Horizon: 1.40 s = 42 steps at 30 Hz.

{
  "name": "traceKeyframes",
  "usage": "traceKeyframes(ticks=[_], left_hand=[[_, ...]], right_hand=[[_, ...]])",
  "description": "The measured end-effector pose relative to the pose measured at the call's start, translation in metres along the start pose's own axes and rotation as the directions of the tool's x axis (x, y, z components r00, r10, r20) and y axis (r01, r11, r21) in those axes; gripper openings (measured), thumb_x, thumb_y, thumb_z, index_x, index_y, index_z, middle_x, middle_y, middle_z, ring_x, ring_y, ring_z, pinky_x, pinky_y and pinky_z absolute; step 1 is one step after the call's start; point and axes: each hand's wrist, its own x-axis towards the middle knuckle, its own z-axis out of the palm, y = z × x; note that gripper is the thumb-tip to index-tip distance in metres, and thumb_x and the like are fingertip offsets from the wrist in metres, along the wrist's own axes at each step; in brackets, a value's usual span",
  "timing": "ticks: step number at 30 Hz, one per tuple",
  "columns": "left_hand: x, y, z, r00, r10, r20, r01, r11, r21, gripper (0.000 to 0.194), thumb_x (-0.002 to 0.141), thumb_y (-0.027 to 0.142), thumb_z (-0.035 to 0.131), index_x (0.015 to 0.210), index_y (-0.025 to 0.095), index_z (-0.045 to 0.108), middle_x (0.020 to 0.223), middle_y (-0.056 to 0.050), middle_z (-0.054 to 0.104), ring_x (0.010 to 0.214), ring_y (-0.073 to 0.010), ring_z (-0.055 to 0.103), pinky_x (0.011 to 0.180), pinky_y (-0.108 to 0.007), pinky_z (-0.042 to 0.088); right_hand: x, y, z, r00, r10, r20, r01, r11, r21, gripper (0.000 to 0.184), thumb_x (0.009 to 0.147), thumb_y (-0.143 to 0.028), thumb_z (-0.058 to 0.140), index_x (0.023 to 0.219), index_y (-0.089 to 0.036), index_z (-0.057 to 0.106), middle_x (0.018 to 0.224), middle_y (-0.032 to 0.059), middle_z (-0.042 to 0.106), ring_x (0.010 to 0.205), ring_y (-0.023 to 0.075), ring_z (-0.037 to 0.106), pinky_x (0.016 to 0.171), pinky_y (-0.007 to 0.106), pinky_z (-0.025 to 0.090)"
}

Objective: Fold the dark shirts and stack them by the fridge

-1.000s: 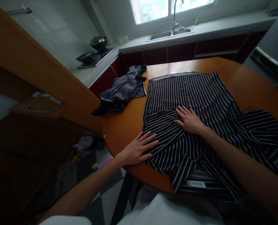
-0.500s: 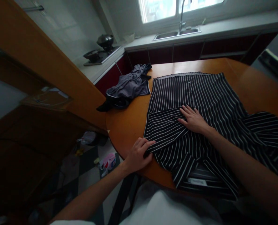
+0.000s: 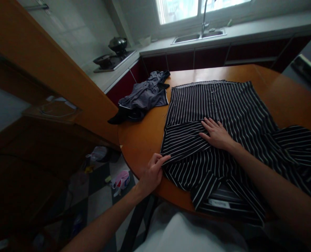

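A black shirt with white stripes (image 3: 223, 105) lies spread on the round wooden table (image 3: 142, 136), one sleeve folded across its middle. My left hand (image 3: 151, 173) pinches the shirt's left edge near the table's front rim, fingers closed on the cloth. My right hand (image 3: 217, 133) lies flat and open on the folded sleeve at the shirt's centre. The shirt's collar with a white label (image 3: 218, 203) hangs toward me at the front edge.
A crumpled grey garment (image 3: 142, 98) sits at the table's far left. Behind are a counter with a sink (image 3: 199, 35) and a stove with a pot (image 3: 115, 45). A wooden partition (image 3: 52, 77) stands at the left. Small items litter the checkered floor (image 3: 120, 178).
My left hand went from lying flat on the shirt's left edge to curling and pinching that edge. My right hand stayed flat on the folded sleeve.
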Motion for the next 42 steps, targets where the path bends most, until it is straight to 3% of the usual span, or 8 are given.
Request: traceKeyframes(ticks=[8, 12, 16, 21, 25, 30, 35, 42], left_hand=[[-0.017, -0.011, -0.013, 0.981, 0.174, 0.087, -0.178, 0.983, 0.039, 0.029, 0.091, 0.003, 0.043, 0.093, 0.022, 0.065, 0.102, -0.006, 0.061, 0.097, -0.0182, 0.059, 0.084, -0.033, 0.053], [-0.005, -0.008, -0.029, 0.957, 0.244, 0.155, -0.257, 0.963, 0.075, 0.026, 0.085, 0.009, 0.051, 0.101, 0.023, 0.066, 0.098, -0.006, 0.068, 0.094, -0.0209, 0.062, 0.086, -0.038, 0.051], [0.031, 0.006, -0.036, 0.973, 0.222, 0.062, -0.225, 0.973, 0.056, 0.027, 0.095, 0.018, 0.048, 0.115, 0.024, 0.065, 0.116, -0.008, 0.069, 0.11, -0.0227, 0.062, 0.097, -0.043, 0.05], [0.079, 0.016, -0.013, 0.952, 0.217, 0.217, -0.244, 0.964, 0.108, 0.056, 0.104, 0.037, 0.043, 0.157, 0.025, 0.031, 0.161, -0.009, 0.037, 0.15, -0.0241, 0.031, 0.122, -0.047, 0.029], [0.08, 0.003, 0.009, 0.911, 0.168, 0.376, -0.281, 0.922, 0.268, 0.069, 0.101, 0.052, 0.048, 0.161, 0.028, 0.023, 0.169, -0.008, 0.016, 0.156, -0.0289, 0.009, 0.125, -0.054, 0.015], [0.078, -0.003, -0.003, 0.898, 0.132, 0.42, -0.267, 0.921, 0.283, 0.069, 0.103, 0.052, 0.045, 0.162, 0.03, 0.017, 0.17, -0.007, 0.009, 0.156, -0.0282, 0.004, 0.125, -0.054, 0.016], [0.136, 0.016, -0.005, 0.945, 0.155, 0.287, -0.231, 0.939, 0.254, 0.06, 0.106, 0.044, 0.038, 0.161, 0.024, 0.024, 0.169, -0.008, 0.015, 0.157, -0.0258, 0.006, 0.126, -0.051, 0.016], [0.22, 0.005, 0.052, 0.921, 0.208, 0.331, -0.286, 0.935, 0.209, 0.053, 0.102, 0.028, 0.04, 0.155, 0.019, 0.038, 0.163, -0.009, 0.033, 0.153, -0.0247, 0.023, 0.125, -0.049, 0.021]], right_hand=[[0.0, 0.001, 0.001, 1.0, 0.002, 0.009, -0.002, 1.0, -0.017, 0.075, 0.098, -0.063, 0.028, 0.16, -0.019, 0.03, 0.167, 0.0092, 0.022, 0.154, 0.0321, 0.018, 0.122, 0.059, 0.017], [0.0, -0.001, 0.001, 1.0, 0.009, 0.014, -0.009, 1.0, -0.011, 0.074, 0.098, -0.062, 0.029, 0.16, -0.021, 0.031, 0.167, 0.0087, 0.023, 0.154, 0.0329, 0.018, 0.122, 0.061, 0.016], [0.0, 0.0, 0.002, 1.0, 0.01, 0.008, -0.01, 1.0, -0.012, 0.073, 0.098, -0.063, 0.029, 0.159, -0.023, 0.032, 0.167, 0.0087, 0.022, 0.154, 0.0335, 0.017, 0.121, 0.064, 0.014], [0.0, 0.0, 0.004, 1.0, 0.004, -0.011, -0.004, 1.0, -0.011, 0.071, 0.098, -0.063, 0.029, 0.159, -0.026, 0.032, 0.167, 0.0075, 0.023, 0.154, 0.0321, 0.017, 0.121, 0.064, 0.014], [-0.001, -0.001, 0.004, 1.0, 0.008, -0.011, -0.008, 1.0, -0.009, 0.071, 0.099, -0.062, 0.03, 0.158, -0.024, 0.034, 0.167, 0.0083, 0.022, 0.154, 0.0318, 0.018, 0.121, 0.064, 0.016], [-0.001, -0.004, 0.002, 1.0, 0.005, -0.018, -0.005, 1.0, 0.005, 0.07, 0.099, -0.062, 0.031, 0.157, -0.025, 0.035, 0.167, 0.0091, 0.022, 0.154, 0.0314, 0.018, 0.12, 0.065, 0.016], [-0.001, -0.009, -0.003, 1.0, 0.006, -0.011, -0.005, 1.0, 0.009, 0.068, 0.1, -0.06, 0.032, 0.157, -0.022, 0.037, 0.167, 0.0101, 0.023, 0.154, 0.0319, 0.017, 0.12, 0.065, 0.015], [0.0, -0.013, -0.008, 1.0, 0.015, -0.002, -0.015, 1.0, 0.022, 0.068, 0.1, -0.057, 0.035, 0.158, -0.021, 0.034, 0.167, 0.01, 0.023, 0.154, 0.0298, 0.018, 0.121, 0.062, 0.016]])
